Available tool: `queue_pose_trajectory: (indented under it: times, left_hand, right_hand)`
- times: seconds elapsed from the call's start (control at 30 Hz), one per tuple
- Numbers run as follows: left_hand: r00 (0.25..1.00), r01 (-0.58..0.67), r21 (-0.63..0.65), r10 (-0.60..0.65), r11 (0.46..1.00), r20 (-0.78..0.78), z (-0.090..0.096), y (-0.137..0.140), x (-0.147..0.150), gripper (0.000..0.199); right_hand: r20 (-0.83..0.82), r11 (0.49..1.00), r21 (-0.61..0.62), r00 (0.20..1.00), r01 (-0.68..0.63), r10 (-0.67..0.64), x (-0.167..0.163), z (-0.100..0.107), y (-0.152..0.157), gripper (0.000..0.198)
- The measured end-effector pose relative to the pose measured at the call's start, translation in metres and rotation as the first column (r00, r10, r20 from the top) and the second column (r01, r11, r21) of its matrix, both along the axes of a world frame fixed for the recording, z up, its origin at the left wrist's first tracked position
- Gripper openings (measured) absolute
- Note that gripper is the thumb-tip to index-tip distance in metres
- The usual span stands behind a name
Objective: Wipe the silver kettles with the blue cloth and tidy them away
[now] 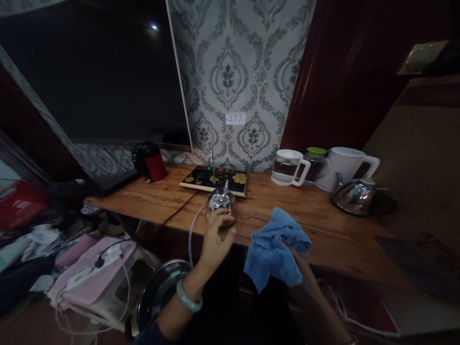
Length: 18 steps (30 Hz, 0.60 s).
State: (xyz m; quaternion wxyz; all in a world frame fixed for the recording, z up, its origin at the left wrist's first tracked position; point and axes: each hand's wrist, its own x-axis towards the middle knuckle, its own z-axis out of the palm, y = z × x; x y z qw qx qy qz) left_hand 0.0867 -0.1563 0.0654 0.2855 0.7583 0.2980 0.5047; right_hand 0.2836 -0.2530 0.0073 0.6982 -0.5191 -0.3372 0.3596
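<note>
A small shiny steel kettle (220,197) stands near the table's front edge, its spout pointing away from me. My left hand (216,237), with a pale bangle at the wrist, is at the kettle's near side. Its fingers are bent, and the thumb stands apart from them. Whether the fingertips touch the kettle is unclear, and its handle is hidden. In my right hand (296,263) is a blue cloth (275,254), bunched and hanging over the fingers. Behind the kettle lies a black cooker panel with yellow flowers (194,178) and a thin upright metal spout (212,165).
At the right stand a glass jug (283,167), a green-lidded jar (316,152), a white kettle (343,167) and another steel kettle (354,197). A red and black appliance (153,165) sits left. Below are a metal pot (145,292), a clear hose (191,235) and a power strip (95,268).
</note>
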Motion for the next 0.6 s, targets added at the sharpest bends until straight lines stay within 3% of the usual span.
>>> queue_pose_trajectory:
  times: [0.03, 0.1, 0.2, 0.3, 0.37, 0.43, 0.6]
  left_hand:
    - [0.989, -0.138, -0.017, 0.138, 0.990, 0.060, -0.010, 0.015, -0.003, 0.017]
    - [0.952, -0.284, -0.089, 0.292, 0.955, 0.090, -0.029, 0.041, -0.008, 0.027]
    - [0.957, -0.267, -0.189, 0.284, 0.945, 0.068, -0.049, 0.067, -0.009, 0.044]
    - [0.966, -0.244, -0.169, 0.254, 0.955, 0.040, -0.058, 0.077, -0.004, 0.049]
    - [0.964, -0.258, -0.117, 0.264, 0.959, 0.033, -0.061, 0.077, 0.000, 0.048]
    - [0.961, -0.270, -0.087, 0.274, 0.959, 0.035, -0.064, 0.076, 0.004, 0.048]
    - [0.956, -0.291, -0.099, 0.293, 0.952, 0.009, -0.071, 0.073, 0.008, 0.051]
  right_hand:
    - [-0.052, 0.998, -0.043, 0.998, 0.035, -0.037, 0.004, 0.006, 0.003, 0.030]
    - [-0.061, 0.992, -0.098, 0.994, 0.080, -0.086, 0.009, 0.021, 0.018, 0.033]
    - [0.229, 0.997, 0.035, 0.970, 0.073, -0.079, 0.009, 0.046, 0.065, 0.047]
    - [0.545, 0.963, 0.266, 0.819, 0.029, -0.176, 0.000, 0.056, 0.124, 0.063]
    - [0.702, 0.972, 0.231, 0.701, -0.052, -0.130, -0.009, 0.048, 0.156, 0.068]
    - [0.751, 0.977, 0.190, 0.655, -0.093, -0.084, -0.017, 0.031, 0.174, 0.066]
    - [0.686, 0.975, 0.209, 0.722, -0.073, -0.093, -0.014, -0.014, 0.161, 0.046]
